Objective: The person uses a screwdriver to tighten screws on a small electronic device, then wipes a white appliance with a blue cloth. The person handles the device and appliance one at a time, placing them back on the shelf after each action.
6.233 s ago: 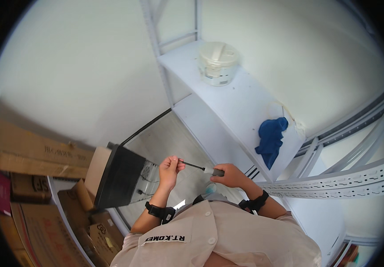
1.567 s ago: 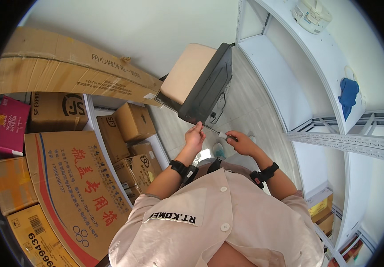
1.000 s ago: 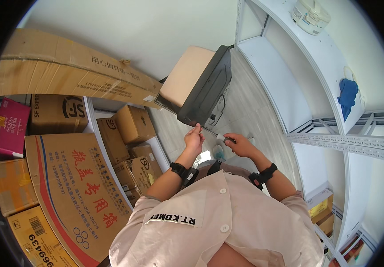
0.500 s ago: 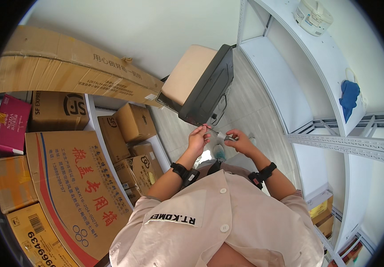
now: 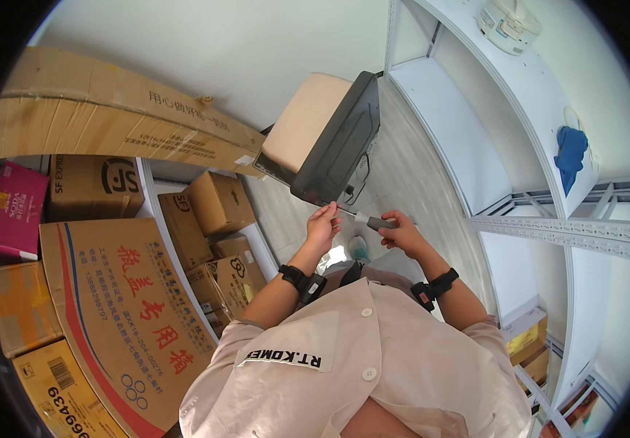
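Note:
My right hand (image 5: 402, 233) grips the grey handle of a screwdriver (image 5: 379, 222), with thumb and fingers around its end. The thin shaft slants up and left from a pale collar. At its far end my left hand (image 5: 323, 225) is closed, thumb and fingertips pinched together beside the tip. What sits between those fingertips is too small to make out. Both hands are just in front of the lower corner of a dark grey box-shaped appliance (image 5: 340, 142). A black cord (image 5: 362, 182) hangs beside it.
A beige padded block (image 5: 307, 120) rests against the appliance. Cardboard boxes (image 5: 125, 306) fill shelves at left, below a long carton (image 5: 125, 109). White shelving (image 5: 453, 131) curves along the right, holding a blue cloth (image 5: 570, 157) and a white cooker-like appliance (image 5: 510, 28).
My right hand has shifted slightly right along the screwdriver, so more of the grey handle shows. My left hand stays pinched by the tip, and the view has shifted a little.

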Action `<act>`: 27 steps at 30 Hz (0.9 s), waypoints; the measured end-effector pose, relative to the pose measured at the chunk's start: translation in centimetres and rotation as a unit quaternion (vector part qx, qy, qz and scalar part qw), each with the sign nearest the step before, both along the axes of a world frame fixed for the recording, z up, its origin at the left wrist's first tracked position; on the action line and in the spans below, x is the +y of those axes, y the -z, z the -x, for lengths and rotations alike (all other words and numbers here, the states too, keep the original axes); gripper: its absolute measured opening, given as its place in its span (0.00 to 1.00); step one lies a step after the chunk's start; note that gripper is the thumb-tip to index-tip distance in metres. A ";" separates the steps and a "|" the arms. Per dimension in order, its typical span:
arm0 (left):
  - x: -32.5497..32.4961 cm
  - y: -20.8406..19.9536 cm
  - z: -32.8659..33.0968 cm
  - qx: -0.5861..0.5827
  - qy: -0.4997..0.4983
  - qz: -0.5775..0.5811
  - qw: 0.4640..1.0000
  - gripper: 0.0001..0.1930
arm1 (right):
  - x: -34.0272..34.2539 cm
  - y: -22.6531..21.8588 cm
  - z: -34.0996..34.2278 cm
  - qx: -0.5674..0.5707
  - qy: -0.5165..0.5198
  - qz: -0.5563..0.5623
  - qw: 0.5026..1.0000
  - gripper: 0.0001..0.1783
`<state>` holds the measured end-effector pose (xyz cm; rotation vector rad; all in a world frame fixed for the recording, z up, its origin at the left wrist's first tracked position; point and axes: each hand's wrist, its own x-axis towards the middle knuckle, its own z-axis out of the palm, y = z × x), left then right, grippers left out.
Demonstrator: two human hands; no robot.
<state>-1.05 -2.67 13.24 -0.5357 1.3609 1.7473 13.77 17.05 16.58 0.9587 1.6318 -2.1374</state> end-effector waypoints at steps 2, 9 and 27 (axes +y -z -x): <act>0.2 -1.0 0.1 0.006 0.010 -0.024 1.000 0.09 | 0.2 -0.3 0.1 -0.032 0.010 0.035 0.999 0.18; 0.1 -0.4 0.0 0.048 0.012 -0.011 0.999 0.09 | 0.5 -0.9 0.9 -0.032 -0.027 0.025 0.999 0.19; 0.1 0.3 0.4 -0.003 -0.026 -0.035 0.999 0.14 | -0.7 1.6 0.3 0.024 -0.026 -0.110 0.993 0.15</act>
